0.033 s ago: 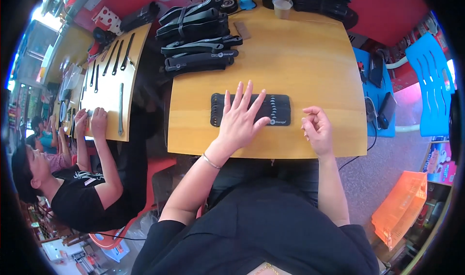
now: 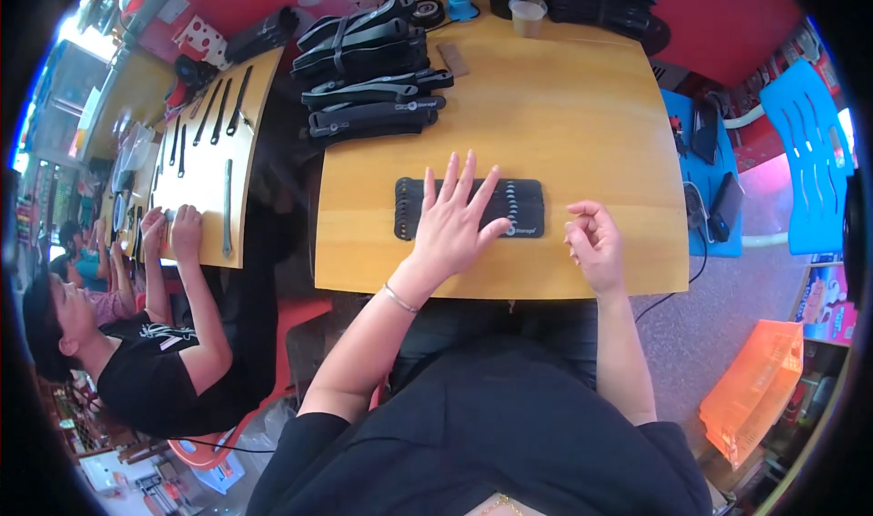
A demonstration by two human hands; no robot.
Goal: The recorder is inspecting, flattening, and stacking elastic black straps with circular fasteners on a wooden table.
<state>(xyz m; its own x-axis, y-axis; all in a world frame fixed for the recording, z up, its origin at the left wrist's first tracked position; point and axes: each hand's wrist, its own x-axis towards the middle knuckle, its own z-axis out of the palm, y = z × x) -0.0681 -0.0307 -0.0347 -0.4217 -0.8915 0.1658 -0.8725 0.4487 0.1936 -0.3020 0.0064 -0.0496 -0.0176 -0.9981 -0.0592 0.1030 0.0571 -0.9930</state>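
A flat black rectangular bundle (image 2: 527, 204), which looks like several straps laid side by side, rests on the wooden table in front of me. Rows of small shiny round studs run along its left end and right of its middle. My left hand (image 2: 451, 229) lies over its middle, palm down, fingers spread, hiding part of it. Apart from the bundle, to its right, my right hand (image 2: 595, 245) hovers at the table's near edge with its fingers curled in. Nothing shows in that hand.
Black and grey straps (image 2: 368, 70) are stacked at the table's back left, near a clear cup (image 2: 527, 14) at the back. Left, a co-worker sits at another table (image 2: 207, 236) with black straps on it. A blue chair (image 2: 805, 161) and orange crate (image 2: 750, 389) stand right.
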